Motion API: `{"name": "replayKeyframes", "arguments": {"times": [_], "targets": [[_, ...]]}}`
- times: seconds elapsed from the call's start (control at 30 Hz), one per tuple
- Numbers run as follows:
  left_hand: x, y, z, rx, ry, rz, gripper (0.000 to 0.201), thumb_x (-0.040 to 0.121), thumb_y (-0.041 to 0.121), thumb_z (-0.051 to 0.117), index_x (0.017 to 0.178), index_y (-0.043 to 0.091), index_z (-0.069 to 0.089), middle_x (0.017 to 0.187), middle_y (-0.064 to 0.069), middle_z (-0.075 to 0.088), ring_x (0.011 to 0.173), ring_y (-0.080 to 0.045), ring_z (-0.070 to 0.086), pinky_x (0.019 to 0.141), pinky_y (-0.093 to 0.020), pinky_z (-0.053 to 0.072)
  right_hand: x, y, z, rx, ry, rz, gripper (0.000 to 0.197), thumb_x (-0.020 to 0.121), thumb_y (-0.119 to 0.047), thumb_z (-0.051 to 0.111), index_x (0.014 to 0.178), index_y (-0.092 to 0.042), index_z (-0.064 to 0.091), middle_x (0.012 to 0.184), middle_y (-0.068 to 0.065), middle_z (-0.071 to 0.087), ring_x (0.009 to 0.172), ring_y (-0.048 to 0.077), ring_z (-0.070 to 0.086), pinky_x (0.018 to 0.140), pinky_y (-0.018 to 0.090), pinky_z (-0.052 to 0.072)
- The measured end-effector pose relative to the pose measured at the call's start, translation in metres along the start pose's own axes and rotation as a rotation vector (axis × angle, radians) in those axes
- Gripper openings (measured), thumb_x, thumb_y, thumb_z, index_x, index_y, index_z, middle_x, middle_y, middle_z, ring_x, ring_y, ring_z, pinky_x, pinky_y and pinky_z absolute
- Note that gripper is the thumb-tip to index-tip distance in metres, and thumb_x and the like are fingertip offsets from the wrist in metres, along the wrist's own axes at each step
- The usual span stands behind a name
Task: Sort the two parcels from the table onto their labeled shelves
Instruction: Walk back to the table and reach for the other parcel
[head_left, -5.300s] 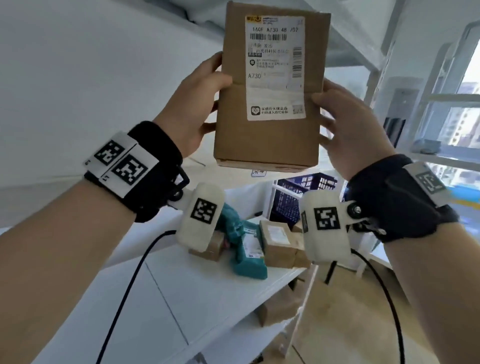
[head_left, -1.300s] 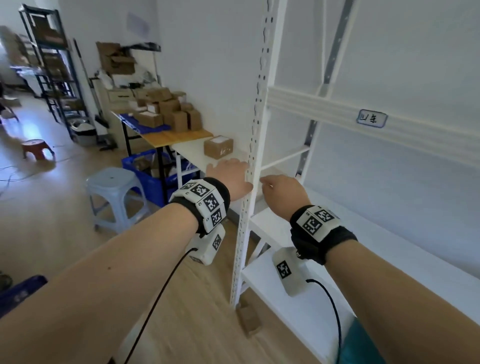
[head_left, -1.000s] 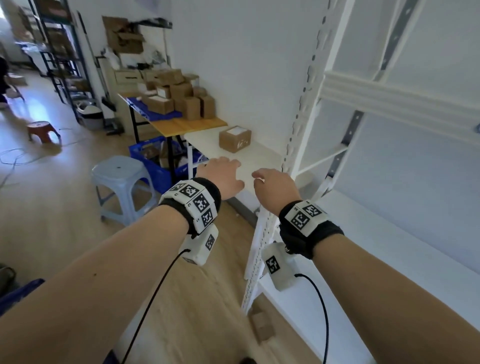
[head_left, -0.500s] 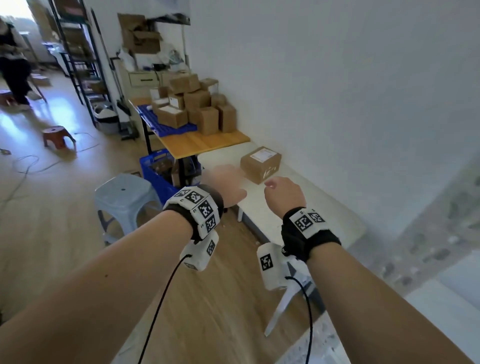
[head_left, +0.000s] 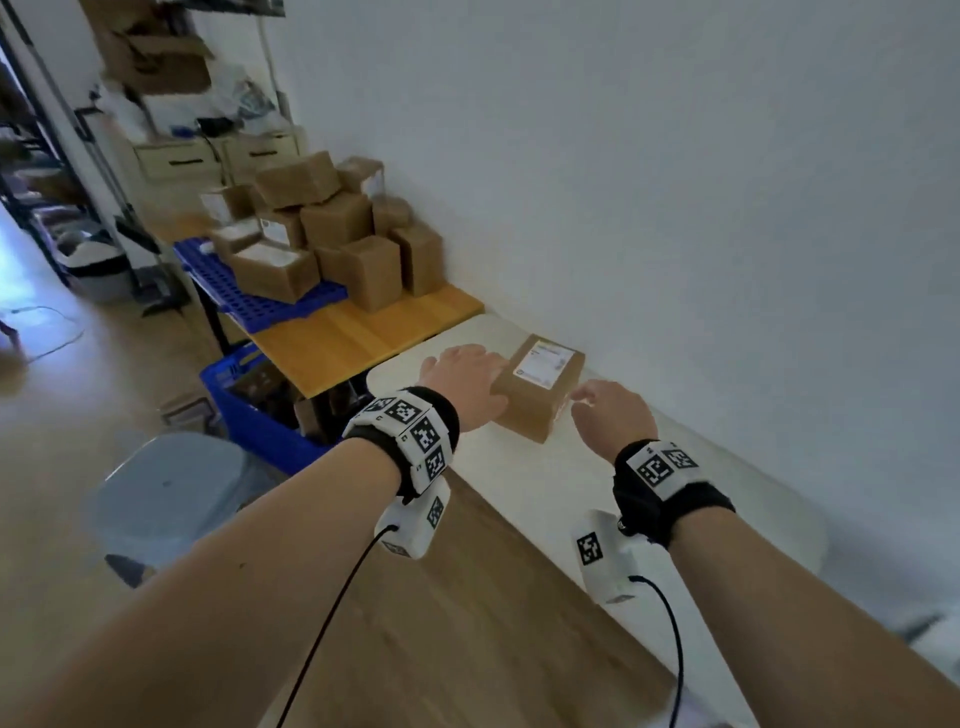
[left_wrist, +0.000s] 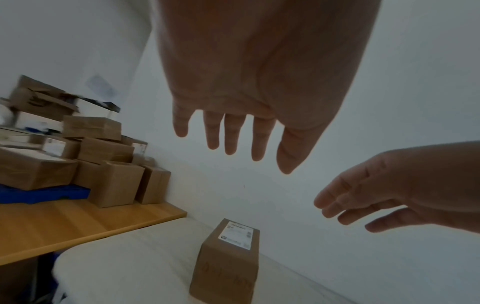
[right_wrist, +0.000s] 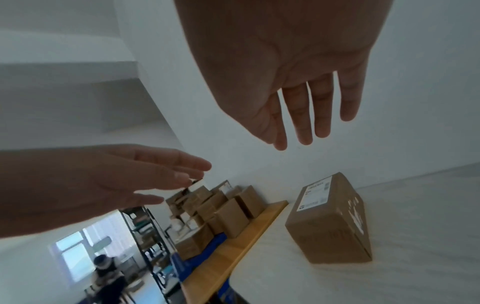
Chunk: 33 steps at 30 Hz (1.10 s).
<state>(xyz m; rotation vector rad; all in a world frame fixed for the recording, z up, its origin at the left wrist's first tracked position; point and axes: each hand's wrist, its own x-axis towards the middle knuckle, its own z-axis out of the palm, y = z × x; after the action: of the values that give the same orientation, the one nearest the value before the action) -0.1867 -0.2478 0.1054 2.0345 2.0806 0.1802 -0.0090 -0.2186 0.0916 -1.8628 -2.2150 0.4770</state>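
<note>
Parcel (head_left: 537, 392): lies on the white table (head_left: 571, 483), label up.
My left hand (head_left: 465, 382): fingers spread, empty, above it.
My right hand (head_left: 613, 415): fingers straight, empty, right of it.

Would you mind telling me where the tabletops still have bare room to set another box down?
The white table is bare on the near side of the parcel, and between it and the wooden table. That table's front strip is free; its back is crowded with stacked boxes and a blue tray.
</note>
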Motion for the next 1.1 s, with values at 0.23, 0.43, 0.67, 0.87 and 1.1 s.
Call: {"name": "replayKeyframes", "arguments": {"times": [0.23, 0.43, 0.67, 0.87, 1.1], "targets": [[0.09, -0.061, -0.01, -0.09, -0.082, 0.086, 0.054, 0.092, 0.035, 0.049, 0.143, 0.021, 0.042, 0.151, -0.002, 0.041, 0.138, -0.024, 0.038, 0.112, -0.045, 0.032, 0.059, -0.024, 0.008, -0.023, 0.008, 0.14, 0.033, 0.094, -0.019, 0.044, 0.12, -0.02, 0.064, 0.133, 0.003, 0.061, 0.119, 0.023, 0.057, 0.095, 0.031, 0.044], [0.149, -0.067, 0.008, -0.22, -0.19, 0.122, 0.055, 0.092, 0.034, 0.052, 0.143, 0.017, 0.043, 0.148, -0.005, 0.044, 0.136, -0.025, 0.041, 0.112, -0.043, 0.033, 0.101, -0.016, 0.027, -0.049, -0.018, 0.217, 0.033, 0.094, -0.02, 0.045, 0.121, -0.02, 0.064, 0.134, 0.001, 0.06, 0.12, 0.022, 0.056, 0.096, 0.031, 0.043], [0.225, -0.058, 0.02, -0.303, -0.273, 0.092, 0.056, 0.093, 0.03, 0.053, 0.145, 0.016, 0.039, 0.15, -0.006, 0.043, 0.134, -0.024, 0.044, 0.108, -0.033, 0.034, 0.167, 0.012, 0.042, -0.014, -0.048, 0.281, 0.032, 0.094, -0.021, 0.045, 0.119, -0.019, 0.065, 0.132, 0.002, 0.061, 0.12, 0.022, 0.056, 0.096, 0.032, 0.044], [0.294, -0.047, 0.038, -0.427, -0.338, 0.003, 0.059, 0.094, 0.027, 0.053, 0.148, 0.014, 0.033, 0.152, -0.009, 0.039, 0.137, -0.026, 0.041, 0.107, -0.033, 0.033, 0.227, 0.039, 0.048, 0.04, -0.115, 0.353, 0.032, 0.094, -0.023, 0.046, 0.12, -0.018, 0.065, 0.13, 0.002, 0.063, 0.117, 0.022, 0.059, 0.097, 0.033, 0.046], [0.34, -0.055, 0.07, -0.559, -0.479, -0.136, 0.066, 0.093, 0.027, 0.055, 0.15, 0.012, 0.027, 0.154, -0.012, 0.035, 0.14, -0.029, 0.037, 0.109, -0.035, 0.031, 0.262, 0.055, 0.063, 0.051, -0.205, 0.408, 0.036, 0.095, -0.026, 0.045, 0.126, -0.016, 0.06, 0.133, 0.004, 0.06, 0.121, 0.022, 0.056, 0.099, 0.033, 0.043]]}}
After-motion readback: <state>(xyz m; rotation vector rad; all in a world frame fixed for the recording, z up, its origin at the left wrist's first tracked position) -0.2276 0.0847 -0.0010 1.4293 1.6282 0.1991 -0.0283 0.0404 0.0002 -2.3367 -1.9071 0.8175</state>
